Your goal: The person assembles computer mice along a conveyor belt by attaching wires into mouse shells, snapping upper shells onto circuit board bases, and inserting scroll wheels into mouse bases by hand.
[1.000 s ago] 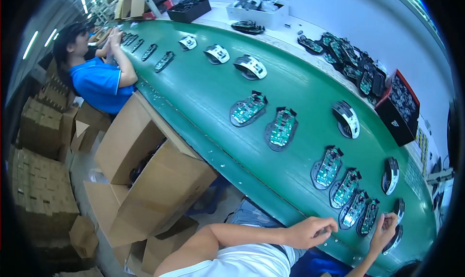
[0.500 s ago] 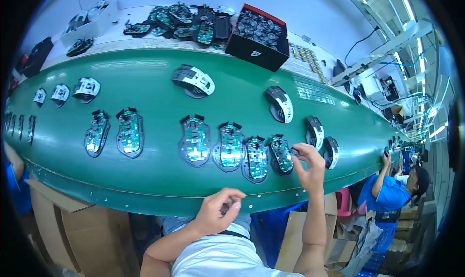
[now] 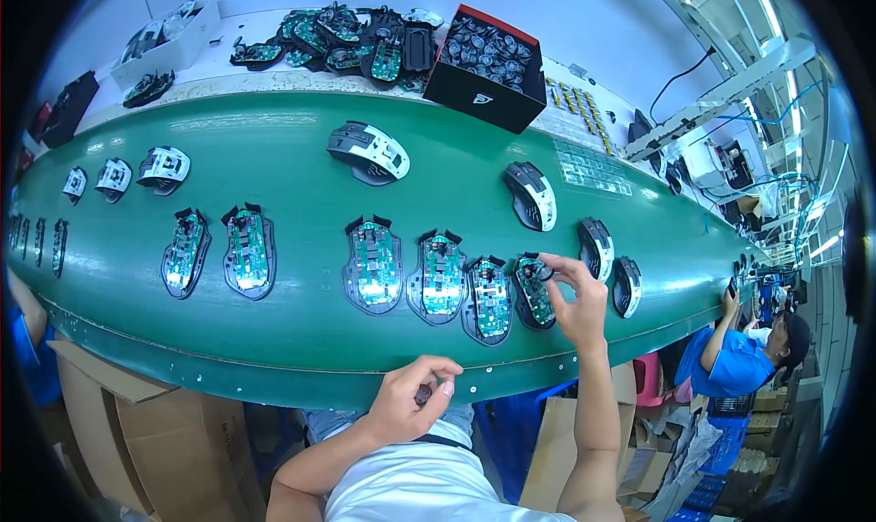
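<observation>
My right hand pinches a small dark scroll wheel between thumb and forefinger. It is at the upper part of the rightmost mouse base with a green circuit board; whether wheel and board touch I cannot tell. My left hand is curled near the belt's front edge, with dark round wheels in its fingers, partly hidden. Left of the right hand, more open mouse bases lie in a row, among them one, another and a third.
Black-and-white mouse top shells lie across the green belt, two of them just right of my right hand. Behind it stand a black box of wheels and a pile of circuit-board bases. A co-worker in blue sits at right.
My right hand has moved slightly left and up, bringing the wheel over the rightmost board. The mouse parts on the belt have shifted slightly right. My left hand stays nearly still.
</observation>
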### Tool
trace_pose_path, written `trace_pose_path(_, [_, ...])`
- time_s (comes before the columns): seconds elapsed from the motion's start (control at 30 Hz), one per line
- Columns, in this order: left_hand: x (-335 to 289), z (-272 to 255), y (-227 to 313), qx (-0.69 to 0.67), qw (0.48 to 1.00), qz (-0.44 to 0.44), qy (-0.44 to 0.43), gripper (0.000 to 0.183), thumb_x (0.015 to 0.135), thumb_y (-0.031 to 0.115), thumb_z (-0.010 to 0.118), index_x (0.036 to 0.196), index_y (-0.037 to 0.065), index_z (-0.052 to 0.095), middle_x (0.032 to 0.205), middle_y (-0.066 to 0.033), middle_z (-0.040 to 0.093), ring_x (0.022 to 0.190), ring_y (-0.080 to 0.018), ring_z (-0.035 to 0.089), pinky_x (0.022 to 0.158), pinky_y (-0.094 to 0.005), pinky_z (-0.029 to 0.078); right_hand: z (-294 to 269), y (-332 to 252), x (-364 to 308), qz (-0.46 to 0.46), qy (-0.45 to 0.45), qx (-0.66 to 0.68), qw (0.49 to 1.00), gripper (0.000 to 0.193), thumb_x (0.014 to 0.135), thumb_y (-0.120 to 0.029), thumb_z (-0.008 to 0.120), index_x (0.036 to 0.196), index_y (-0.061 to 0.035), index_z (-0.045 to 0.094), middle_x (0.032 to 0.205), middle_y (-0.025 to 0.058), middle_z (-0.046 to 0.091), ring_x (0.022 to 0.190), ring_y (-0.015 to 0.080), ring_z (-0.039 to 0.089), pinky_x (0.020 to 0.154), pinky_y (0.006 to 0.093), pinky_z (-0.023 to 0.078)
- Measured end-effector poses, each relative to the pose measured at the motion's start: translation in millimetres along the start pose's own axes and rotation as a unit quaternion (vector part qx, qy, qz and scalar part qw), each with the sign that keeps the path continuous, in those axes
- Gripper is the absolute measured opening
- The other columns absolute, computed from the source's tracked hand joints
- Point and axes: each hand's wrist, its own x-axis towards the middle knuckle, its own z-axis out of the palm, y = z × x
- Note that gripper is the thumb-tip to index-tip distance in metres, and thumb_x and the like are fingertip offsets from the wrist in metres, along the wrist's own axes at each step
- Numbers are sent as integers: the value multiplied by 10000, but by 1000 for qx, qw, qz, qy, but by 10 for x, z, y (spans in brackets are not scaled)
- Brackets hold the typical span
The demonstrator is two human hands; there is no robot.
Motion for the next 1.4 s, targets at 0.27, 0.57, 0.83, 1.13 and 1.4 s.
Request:
trace_pose_path(0.27, [-9,-44,8,-15,1000,0,-5,192,944,20,624,1131,-22,629,870,-85,663,702,-99,633,616,-253,516,-46,97,137,-214,-80,-204,952,380,776,113,646,1111,-43,734,1197,140,720,1062,286,712,896,359,569])
trace_pose_path(0.57, [-37,-96,-20,-17,1000,11,-4,201,940,18,626,1138,-22,622,869,-79,663,686,-89,624,601,-249,507,-8,-4,73,-203,-117,-172,957,482,792,122,631,1239,-45,698,1343,182,638,1118,342,673,922,386,552])
trace_pose_path(0.83, [-65,-137,-33,-19,1000,4,-7,195,942,19,621,1133,-19,623,862,-79,662,682,-92,624,600,-255,507,-70,84,134,-130,-92,-138,977,358,777,42,752,1131,-13,730,1130,114,749,1051,252,690,920,343,551])
trace_pose_path(1.13, [-73,-178,-19,-13,1000,-3,-16,196,939,18,625,1132,-18,626,830,-71,655,653,-95,614,591,-255,506,-161,49,270,-242,-132,-238,931,342,776,-44,790,1115,-70,756,1098,68,728,1017,295,654,901,385,546])
trace_pose_path(1.4, [-82,-235,-45,0,1000,30,4,199,933,11,618,1130,-15,629,829,-57,649,662,-92,605,599,-244,495,-10,14,227,-204,-132,-198,949,551,940,-98,601,1477,-71,483,1437,168,512,1286,359,506,1111,461,398])
